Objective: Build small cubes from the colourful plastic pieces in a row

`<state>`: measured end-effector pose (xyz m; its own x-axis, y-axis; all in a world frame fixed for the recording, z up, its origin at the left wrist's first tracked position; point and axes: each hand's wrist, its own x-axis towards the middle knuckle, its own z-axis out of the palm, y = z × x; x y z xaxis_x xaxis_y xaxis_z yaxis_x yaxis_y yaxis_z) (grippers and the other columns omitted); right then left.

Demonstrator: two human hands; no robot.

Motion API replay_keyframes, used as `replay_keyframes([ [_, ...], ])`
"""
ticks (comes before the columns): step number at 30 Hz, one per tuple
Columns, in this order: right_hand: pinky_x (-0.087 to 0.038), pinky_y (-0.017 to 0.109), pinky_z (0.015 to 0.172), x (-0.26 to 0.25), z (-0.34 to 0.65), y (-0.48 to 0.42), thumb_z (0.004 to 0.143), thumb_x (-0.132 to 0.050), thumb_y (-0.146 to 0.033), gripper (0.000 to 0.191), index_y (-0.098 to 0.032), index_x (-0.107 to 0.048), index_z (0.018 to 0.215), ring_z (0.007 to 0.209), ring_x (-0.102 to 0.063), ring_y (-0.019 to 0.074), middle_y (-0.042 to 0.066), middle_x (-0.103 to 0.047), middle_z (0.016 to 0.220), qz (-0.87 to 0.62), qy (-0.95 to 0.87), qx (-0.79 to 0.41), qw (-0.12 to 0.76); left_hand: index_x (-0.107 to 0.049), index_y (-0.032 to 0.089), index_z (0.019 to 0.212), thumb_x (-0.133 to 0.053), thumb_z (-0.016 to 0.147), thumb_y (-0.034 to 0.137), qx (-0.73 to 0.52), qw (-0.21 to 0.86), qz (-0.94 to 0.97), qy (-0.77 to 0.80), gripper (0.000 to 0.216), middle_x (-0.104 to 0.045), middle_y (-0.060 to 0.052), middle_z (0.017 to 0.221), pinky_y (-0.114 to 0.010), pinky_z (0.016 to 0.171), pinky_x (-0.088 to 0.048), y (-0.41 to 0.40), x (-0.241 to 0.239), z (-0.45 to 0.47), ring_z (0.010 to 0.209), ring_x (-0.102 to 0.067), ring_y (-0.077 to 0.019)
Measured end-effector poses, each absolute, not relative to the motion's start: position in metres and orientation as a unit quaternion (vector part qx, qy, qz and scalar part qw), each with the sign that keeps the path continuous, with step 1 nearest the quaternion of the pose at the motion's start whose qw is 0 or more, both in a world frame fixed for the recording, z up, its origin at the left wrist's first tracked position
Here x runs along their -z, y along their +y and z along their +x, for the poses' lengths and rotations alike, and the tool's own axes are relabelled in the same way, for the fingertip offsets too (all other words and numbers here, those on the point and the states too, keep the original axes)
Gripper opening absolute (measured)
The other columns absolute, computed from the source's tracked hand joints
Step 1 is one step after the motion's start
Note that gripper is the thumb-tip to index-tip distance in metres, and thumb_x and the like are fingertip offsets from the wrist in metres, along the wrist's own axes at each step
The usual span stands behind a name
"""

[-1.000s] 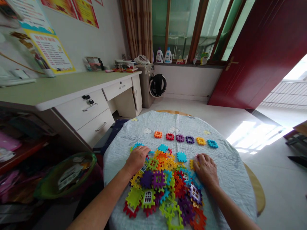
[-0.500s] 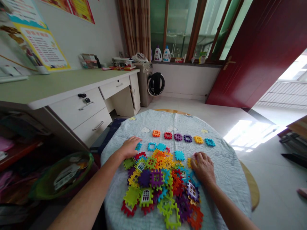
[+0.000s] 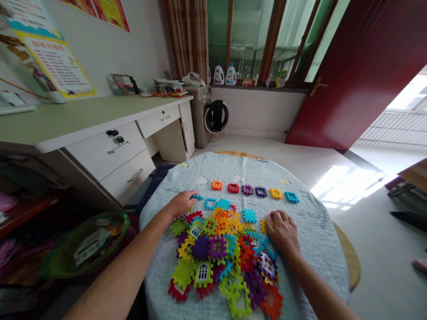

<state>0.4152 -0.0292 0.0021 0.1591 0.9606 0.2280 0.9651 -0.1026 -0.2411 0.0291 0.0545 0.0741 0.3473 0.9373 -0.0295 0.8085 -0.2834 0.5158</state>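
My left hand pinches a blue toothed building tile at its fingertips, just beyond the left end of the pile. My right hand rests on the cloth at the pile's right side, its fingers curled over a yellow tile that is partly hidden. Between the hands spreads a heap of toothed tiles in many colours, among them a purple window tile and a lime green tile. A blue frame tile and a solid blue tile lie at its far edge.
Past the heap runs a row of single tiles, from an orange tile to a blue tile. A pale patterned cloth covers the round table. A green basket stands on the left, below a desk.
My left hand has turned a little and raised the blue tile, which now shows tilted at the fingertips. My right hand stays where it was.
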Motion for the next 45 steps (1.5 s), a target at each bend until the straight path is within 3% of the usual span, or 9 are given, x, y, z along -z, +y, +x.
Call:
replay_keyframes([
  [3, -0.035, 0.037, 0.096, -0.002, 0.415, -0.029, 0.093, -0.044, -0.036, 0.027, -0.022, -0.059, 0.110, 0.110, -0.052, 0.0231, 0.008, -0.059, 0.117, -0.742, -0.649, 0.005, 0.167, -0.068, 0.019, 0.082, -0.046, 0.076, 0.027, -0.078, 0.219, 0.804, 0.548, 0.025, -0.071, -0.003, 0.087, -0.028, 0.079, -0.048, 0.062, -0.079, 0.038, 0.085, -0.064, -0.0200],
  [5, -0.035, 0.038, 0.095, -0.002, 0.415, -0.029, 0.093, -0.044, -0.036, 0.027, -0.022, -0.059, 0.110, 0.109, -0.052, 0.0233, 0.008, -0.059, 0.117, -0.744, -0.647, 0.008, 0.166, -0.068, 0.019, 0.083, -0.047, 0.072, 0.023, -0.046, 0.211, 0.804, 0.554, 0.024, -0.070, -0.002, 0.085, -0.028, 0.076, -0.048, 0.068, -0.078, 0.043, 0.081, -0.064, -0.0195],
  [10, -0.036, 0.037, 0.094, -0.003, 0.414, -0.030, 0.093, -0.044, -0.036, 0.026, -0.022, -0.060, 0.109, 0.109, -0.052, 0.0229, 0.008, -0.059, 0.117, -0.744, -0.646, 0.010, 0.168, -0.061, 0.020, 0.117, -0.056, 0.065, 0.017, -0.048, 0.145, 0.797, 0.584, 0.052, -0.064, -0.010, 0.120, -0.037, 0.096, -0.042, 0.073, -0.067, 0.048, 0.111, -0.057, -0.0269],
  [13, -0.035, 0.037, 0.095, -0.003, 0.414, -0.030, 0.093, -0.043, -0.037, 0.027, -0.022, -0.059, 0.109, 0.109, -0.052, 0.0232, 0.008, -0.059, 0.117, -0.743, -0.647, 0.004, 0.169, -0.058, 0.021, 0.124, -0.063, 0.064, 0.020, -0.024, 0.108, 0.813, 0.571, 0.060, -0.059, -0.012, 0.128, -0.040, 0.100, -0.040, 0.070, -0.062, 0.048, 0.119, -0.053, -0.0305],
  [19, -0.035, 0.038, 0.095, -0.004, 0.414, -0.031, 0.093, -0.043, -0.037, 0.027, -0.022, -0.059, 0.108, 0.109, -0.052, 0.0233, 0.008, -0.059, 0.117, -0.745, -0.646, 0.008, 0.167, -0.061, 0.016, 0.119, -0.066, 0.063, 0.021, 0.004, 0.109, 0.818, 0.565, 0.056, -0.063, -0.014, 0.119, -0.039, 0.095, -0.045, 0.069, -0.061, 0.051, 0.109, -0.059, -0.0307],
  [26, -0.035, 0.037, 0.095, -0.006, 0.413, -0.031, 0.094, -0.042, -0.037, 0.027, -0.022, -0.059, 0.108, 0.110, -0.052, 0.0233, 0.008, -0.059, 0.118, -0.747, -0.645, 0.002, 0.164, -0.059, 0.017, 0.123, -0.066, 0.064, 0.018, -0.072, 0.117, 0.857, 0.496, 0.059, -0.061, -0.010, 0.121, -0.034, 0.101, -0.042, 0.075, -0.062, 0.067, 0.112, -0.056, -0.0262],
  [36, -0.035, 0.038, 0.094, -0.006, 0.412, -0.032, 0.095, -0.043, -0.038, 0.027, -0.022, -0.059, 0.109, 0.108, -0.052, 0.0239, 0.007, -0.059, 0.119, -0.746, -0.645, 0.012, 0.169, -0.058, 0.014, 0.123, -0.066, 0.062, 0.015, -0.006, 0.157, 0.863, 0.480, 0.062, -0.058, -0.013, 0.124, -0.034, 0.105, -0.040, 0.078, -0.050, 0.087, 0.118, -0.053, -0.0275],
  [41, -0.035, 0.038, 0.094, -0.005, 0.412, -0.032, 0.094, -0.043, -0.037, 0.026, -0.022, -0.059, 0.108, 0.108, -0.052, 0.0244, 0.007, -0.059, 0.118, -0.744, -0.644, 0.016, 0.176, -0.057, 0.015, 0.125, -0.074, 0.057, 0.025, 0.030, 0.166, 0.853, 0.494, 0.071, -0.056, -0.012, 0.125, -0.034, 0.103, -0.042, 0.083, -0.052, 0.086, 0.119, -0.052, -0.0292],
  [45, -0.035, 0.038, 0.094, -0.005, 0.412, -0.032, 0.094, -0.043, -0.036, 0.025, -0.022, -0.059, 0.108, 0.108, -0.052, 0.0244, 0.007, -0.059, 0.117, -0.743, -0.645, 0.021, 0.179, -0.063, 0.016, 0.115, -0.070, 0.059, 0.025, 0.039, 0.150, 0.855, 0.495, 0.057, -0.059, -0.010, 0.117, -0.034, 0.098, -0.045, 0.086, -0.054, 0.087, 0.110, -0.057, -0.0281],
])
